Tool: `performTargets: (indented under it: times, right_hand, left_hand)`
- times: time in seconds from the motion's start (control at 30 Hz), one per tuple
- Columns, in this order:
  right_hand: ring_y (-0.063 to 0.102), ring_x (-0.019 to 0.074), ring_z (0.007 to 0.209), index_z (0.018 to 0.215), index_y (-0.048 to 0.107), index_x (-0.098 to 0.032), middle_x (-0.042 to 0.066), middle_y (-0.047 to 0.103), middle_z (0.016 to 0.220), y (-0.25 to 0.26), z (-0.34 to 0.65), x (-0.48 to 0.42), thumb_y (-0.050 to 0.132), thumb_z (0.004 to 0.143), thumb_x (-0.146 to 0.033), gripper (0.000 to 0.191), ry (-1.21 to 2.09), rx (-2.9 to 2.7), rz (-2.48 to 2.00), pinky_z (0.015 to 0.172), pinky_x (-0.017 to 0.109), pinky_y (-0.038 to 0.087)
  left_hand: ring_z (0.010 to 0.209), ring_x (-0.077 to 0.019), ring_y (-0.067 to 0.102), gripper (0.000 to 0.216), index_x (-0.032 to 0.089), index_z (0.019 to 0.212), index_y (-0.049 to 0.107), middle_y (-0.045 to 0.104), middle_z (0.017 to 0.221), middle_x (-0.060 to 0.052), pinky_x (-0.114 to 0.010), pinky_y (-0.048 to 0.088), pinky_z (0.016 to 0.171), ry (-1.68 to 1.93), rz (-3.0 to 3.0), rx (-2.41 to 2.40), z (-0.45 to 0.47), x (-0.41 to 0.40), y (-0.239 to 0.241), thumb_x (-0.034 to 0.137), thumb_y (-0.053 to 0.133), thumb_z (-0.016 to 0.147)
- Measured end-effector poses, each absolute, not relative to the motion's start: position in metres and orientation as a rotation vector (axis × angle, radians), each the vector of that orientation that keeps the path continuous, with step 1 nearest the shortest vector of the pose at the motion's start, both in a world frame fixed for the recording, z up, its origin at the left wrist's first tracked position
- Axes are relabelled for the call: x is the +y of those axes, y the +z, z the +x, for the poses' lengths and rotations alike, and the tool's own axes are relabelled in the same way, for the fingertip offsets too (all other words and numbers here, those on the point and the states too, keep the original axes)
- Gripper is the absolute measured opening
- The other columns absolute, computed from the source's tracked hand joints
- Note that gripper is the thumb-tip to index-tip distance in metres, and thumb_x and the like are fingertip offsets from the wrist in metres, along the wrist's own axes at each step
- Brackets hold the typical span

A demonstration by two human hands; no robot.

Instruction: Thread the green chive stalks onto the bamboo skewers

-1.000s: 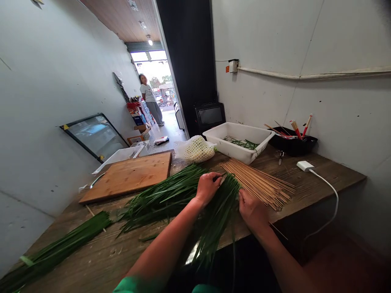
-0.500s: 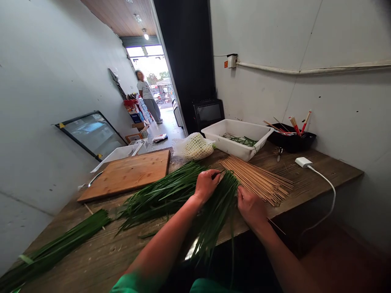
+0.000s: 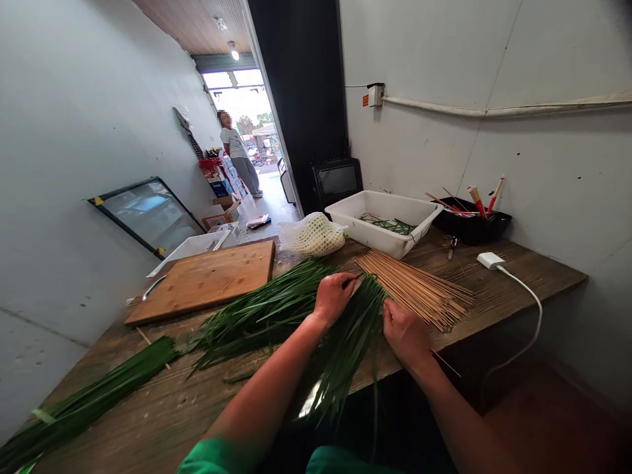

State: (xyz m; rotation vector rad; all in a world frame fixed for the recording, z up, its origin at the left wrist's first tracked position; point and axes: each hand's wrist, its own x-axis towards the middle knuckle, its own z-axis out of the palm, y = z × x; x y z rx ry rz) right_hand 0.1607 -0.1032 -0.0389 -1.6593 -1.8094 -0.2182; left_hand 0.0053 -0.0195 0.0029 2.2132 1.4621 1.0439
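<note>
My left hand [image 3: 334, 297] is closed in a pinch above a spread of long, flat green chives [image 3: 353, 349], its fingertips around their upper ends. To the right of these leaves, my right hand [image 3: 405, 329] is also closed. A thin bamboo skewer [image 3: 447, 364] shows past the heel of that hand, in line with its grip; the part inside the fist is hidden. Beside the right hand lies a fanned pile of bamboo skewers [image 3: 415, 286]. Left of my left hand rests a larger heap of chives [image 3: 266, 303], and a tied bundle of chives [image 3: 99, 395] lies at the table's left.
A wooden cutting board [image 3: 207, 280] lies at the back left, next to a white foam-netted item [image 3: 316, 236]. Behind are a white tub [image 3: 415, 240] with green scraps and a black tray [image 3: 469, 227] with sticks. A white charger [image 3: 491, 261] trails its cable. One person [image 3: 239, 155] stands by the doorway.
Both hands keep nearly the same places and grips. The whole view has shifted very slightly.
</note>
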Motion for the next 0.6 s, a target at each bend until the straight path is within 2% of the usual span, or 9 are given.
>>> performTargets:
  times: [0.37, 0.6]
  right_hand:
    - [0.056, 0.0137, 0.063, 0.078, 0.059, -0.016, 0.005, 0.065, 0.071, -0.0417, 0.1616, -0.1013, 0.037, 0.092, -0.017, 0.026, -0.176, -1.813, -1.624, 0.059, 0.025, 0.030]
    - [0.054, 0.0126, 0.058, 0.073, 0.058, -0.016, 0.004, 0.062, 0.065, -0.0405, 0.1612, -0.1025, 0.037, 0.091, -0.018, 0.028, -0.201, -1.811, -1.634, 0.056, 0.025, 0.027]
  left_hand:
    - [0.083, -0.0147, 0.065, 0.016, 0.020, 0.090, 0.072, 0.072, 0.090, -0.003, -0.025, 0.048, 0.080, 1.002, 2.237, 1.507, 0.0056, -0.0194, 0.0040, 0.021, 0.058, 0.080]
    - [0.085, -0.0166, 0.066, 0.016, 0.017, 0.090, 0.071, 0.073, 0.091, -0.005, -0.027, 0.049, 0.080, 1.053, 2.284, 1.438, 0.0038, -0.0186, 0.0024, 0.019, 0.059, 0.080]
